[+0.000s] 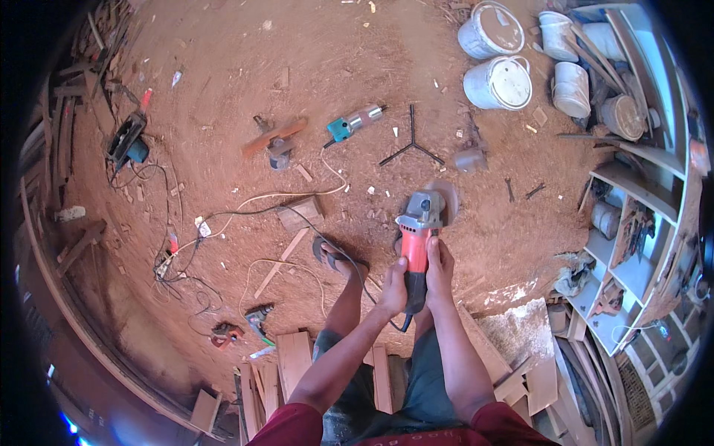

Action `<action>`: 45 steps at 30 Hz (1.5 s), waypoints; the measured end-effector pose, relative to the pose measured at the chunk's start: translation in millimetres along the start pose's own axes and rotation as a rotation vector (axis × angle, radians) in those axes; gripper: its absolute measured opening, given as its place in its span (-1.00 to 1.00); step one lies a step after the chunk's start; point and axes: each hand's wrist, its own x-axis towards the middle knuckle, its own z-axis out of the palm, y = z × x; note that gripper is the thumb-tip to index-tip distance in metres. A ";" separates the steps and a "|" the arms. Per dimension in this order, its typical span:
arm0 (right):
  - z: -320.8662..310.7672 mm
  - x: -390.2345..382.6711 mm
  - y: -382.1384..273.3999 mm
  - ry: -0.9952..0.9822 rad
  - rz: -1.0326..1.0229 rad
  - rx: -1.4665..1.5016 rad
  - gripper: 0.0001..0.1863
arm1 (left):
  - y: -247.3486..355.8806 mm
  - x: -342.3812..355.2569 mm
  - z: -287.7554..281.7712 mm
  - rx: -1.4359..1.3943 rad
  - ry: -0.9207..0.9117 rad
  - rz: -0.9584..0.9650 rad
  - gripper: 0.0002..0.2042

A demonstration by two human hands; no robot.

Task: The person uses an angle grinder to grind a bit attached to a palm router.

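Both hands are gripping one red and grey grinder (416, 254), which is in the middle, in front of the person's legs. The left hand (394, 291) is closed on its left side, near the black handle, and the right hand (439, 273) is closed on its right side. The disc (449, 201) looks blurred and points to 1 o'clock. The dark cord (407, 322) leaves the handle end. Seen from the grinder, a black three-armed wrench (413, 143) lies on the ground at 12 o'clock, a teal power tool (339, 130) at 11, a wooden block (301, 213) at 9, and a drill (257, 317) at 8. White buckets (497, 83) stand at 1 o'clock.
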 end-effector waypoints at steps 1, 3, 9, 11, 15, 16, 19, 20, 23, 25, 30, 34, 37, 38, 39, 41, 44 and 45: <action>-3.5 11.9 -3.7 0.003 -0.027 -0.054 -0.28 | 4.8 6.1 14.1 0.141 0.040 0.105 -0.40; 18.3 7.1 8.1 0.043 -0.086 -0.214 -0.31 | 13.7 -2.1 -0.6 0.414 0.113 0.234 -0.44; -1.7 104.3 -10.3 0.250 -0.309 -0.473 -0.34 | 6.1 153.6 -62.9 1.001 0.031 0.335 -0.56; -19.8 127.7 -21.8 0.179 -0.296 -0.267 -0.47 | 64.6 219.4 -74.4 1.116 0.216 0.522 -0.62; -67.9 197.7 -38.3 0.078 -0.133 -0.054 -0.47 | 133.6 362.6 -95.4 1.657 0.462 0.853 -0.34; -64.4 202.7 -50.2 0.058 -0.076 -0.058 -0.45 | 134.4 393.2 -103.7 1.775 0.478 0.860 -0.23; -44.2 205.9 -78.3 0.058 -0.059 -0.112 -0.37 | 135.8 465.6 -112.9 1.990 0.424 0.553 -0.16; -47.5 208.2 -79.7 0.063 -0.014 -0.063 -0.36 | 127.0 475.0 -111.8 1.961 0.418 0.589 -0.18; -33.4 203.0 -79.6 -0.009 -0.118 0.037 -0.41 | 123.7 470.7 -117.9 1.874 0.366 0.622 -0.19; -23.7 200.9 -80.0 -0.105 -0.119 0.085 -0.39 | 128.0 449.5 -121.9 1.797 0.255 0.563 -0.13; -2.7 181.8 -79.5 -0.416 -0.140 0.269 -0.37 | 187.8 368.6 -143.9 1.287 0.162 0.536 -0.54; 21.9 159.4 -77.5 -0.618 -0.212 0.281 -0.43 | 221.9 272.5 -181.5 0.352 -0.073 0.483 -0.56; 45.3 139.9 -75.6 -0.690 -0.289 0.269 -0.44 | 240.1 184.7 -206.7 0.313 -0.290 0.595 -0.52; 52.9 137.6 -73.4 -0.717 -0.299 0.263 -0.43 | 236.4 179.5 -225.7 0.385 -0.289 0.605 -0.50; 57.8 131.8 -70.0 -0.739 -0.298 0.247 -0.42 | 226.7 164.9 -240.7 0.445 -0.283 0.606 -0.49; 64.8 123.5 -63.2 -0.773 -0.286 0.270 -0.39 | 189.2 130.8 -234.3 0.720 0.038 0.746 -0.43; 83.1 106.8 -57.0 -0.816 -0.270 0.295 -0.40 | 138.1 96.8 -250.4 0.633 0.205 0.735 -0.44; 86.8 104.7 -52.6 -0.815 -0.268 0.280 -0.40 | 125.9 81.9 -248.8 0.497 0.175 0.742 -0.45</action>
